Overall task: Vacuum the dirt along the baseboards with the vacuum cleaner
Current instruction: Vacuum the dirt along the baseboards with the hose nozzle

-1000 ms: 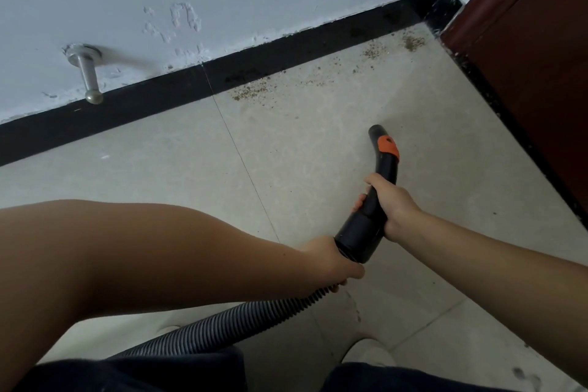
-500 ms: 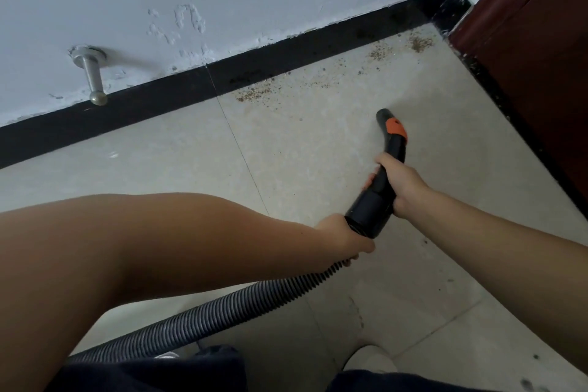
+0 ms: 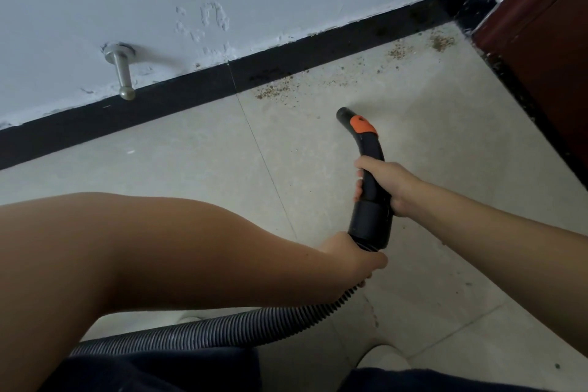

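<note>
Black vacuum nozzle (image 3: 366, 150) gripped by right hand (image 3: 386, 185), tip above tile, short of dirt (image 3: 273, 91) along baseboard (image 3: 159, 105). Left hand (image 3: 350, 259) wrapped round ribbed hose (image 3: 222, 329), fingers probably fully closed.

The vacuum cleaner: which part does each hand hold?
The right hand grips the black curved handle tube; the left hand grips the ribbed hose just below the cuff.

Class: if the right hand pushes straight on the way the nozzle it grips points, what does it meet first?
Probably the dirt by the black baseboard; right hand, nozzle. Depth unclear.
</note>
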Demonstrator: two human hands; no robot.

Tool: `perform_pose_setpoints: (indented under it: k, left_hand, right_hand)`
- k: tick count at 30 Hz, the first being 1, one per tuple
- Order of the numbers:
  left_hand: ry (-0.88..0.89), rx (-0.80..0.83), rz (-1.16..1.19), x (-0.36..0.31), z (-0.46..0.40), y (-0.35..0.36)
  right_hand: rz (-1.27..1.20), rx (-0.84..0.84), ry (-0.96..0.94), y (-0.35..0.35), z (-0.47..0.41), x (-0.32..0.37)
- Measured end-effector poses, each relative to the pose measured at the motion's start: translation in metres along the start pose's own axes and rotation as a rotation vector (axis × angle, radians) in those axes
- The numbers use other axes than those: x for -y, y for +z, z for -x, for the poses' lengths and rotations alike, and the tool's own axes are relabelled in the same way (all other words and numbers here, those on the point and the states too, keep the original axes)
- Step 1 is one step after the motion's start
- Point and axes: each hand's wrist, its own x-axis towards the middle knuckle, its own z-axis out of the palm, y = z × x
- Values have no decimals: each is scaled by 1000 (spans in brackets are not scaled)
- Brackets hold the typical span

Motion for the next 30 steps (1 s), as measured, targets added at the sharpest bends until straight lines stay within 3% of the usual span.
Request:
perform_pose_setpoints:
  k: [7,30]
  left_hand:
    - [-19,-44,108,9,5,-12]
    - [128,-183,135,-22,-32,-91]
  right_hand:
    - [148,88,-5,31,-4,7]
    - [56,68,-89,79,-52,69]
